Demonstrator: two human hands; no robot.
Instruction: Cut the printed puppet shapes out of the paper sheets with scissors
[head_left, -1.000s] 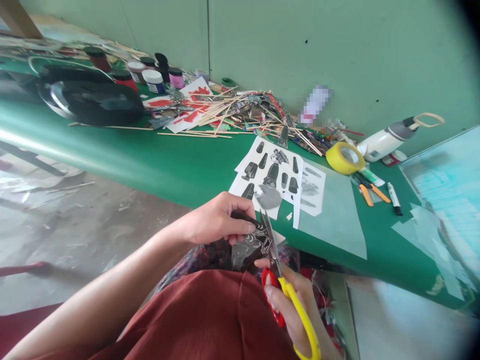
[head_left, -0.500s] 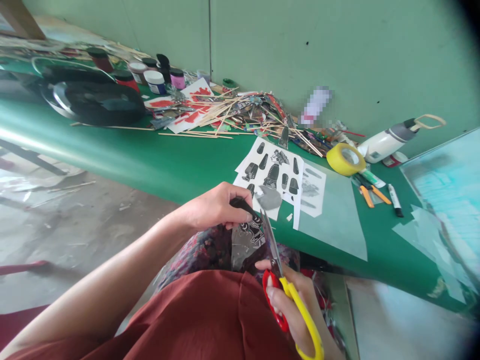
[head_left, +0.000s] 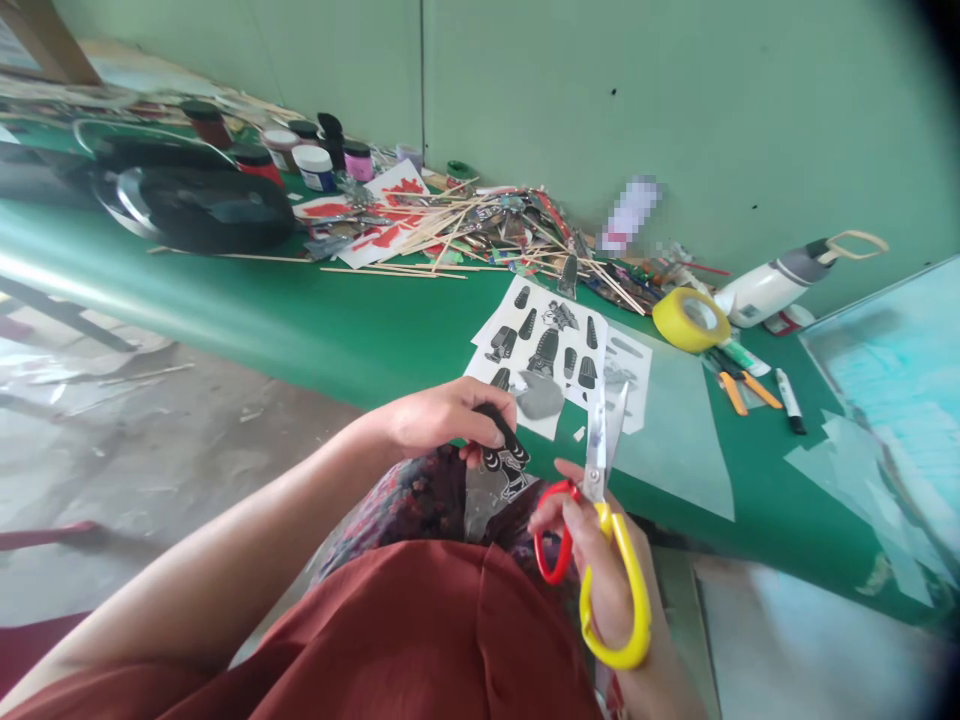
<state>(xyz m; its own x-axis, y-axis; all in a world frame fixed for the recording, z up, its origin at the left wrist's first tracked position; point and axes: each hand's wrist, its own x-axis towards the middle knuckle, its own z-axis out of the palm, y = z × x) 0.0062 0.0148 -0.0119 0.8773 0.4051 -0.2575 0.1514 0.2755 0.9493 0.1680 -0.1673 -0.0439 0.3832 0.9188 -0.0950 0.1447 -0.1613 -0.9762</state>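
Note:
My left hand [head_left: 457, 420] pinches a black-and-white printed cutout [head_left: 510, 458] on clear plastic film, held over my lap near the table's front edge. Scissors [head_left: 595, 480] with one red and one yellow handle are in my right hand [head_left: 592, 550]. Their blades stand slightly apart, point away from me, and are clear of the cutout. Beyond the hands, a white sheet [head_left: 570, 318] with several dark printed shapes lies on the green table [head_left: 360, 330]. A grey piece [head_left: 538, 396] rests on the sheet's near part.
Thin wooden sticks [head_left: 442, 225] and painted scraps are heaped along the wall. Paint jars [head_left: 313, 166] and a dark round object [head_left: 202, 205] stand left. To the right are yellow tape [head_left: 690, 320], a white bottle [head_left: 772, 288], orange-handled pliers [head_left: 733, 392] and a translucent sheet [head_left: 675, 450].
The scissors have moved right and away from the cutout, and their blades have parted. My left hand still holds the cutout, which has tilted a little.

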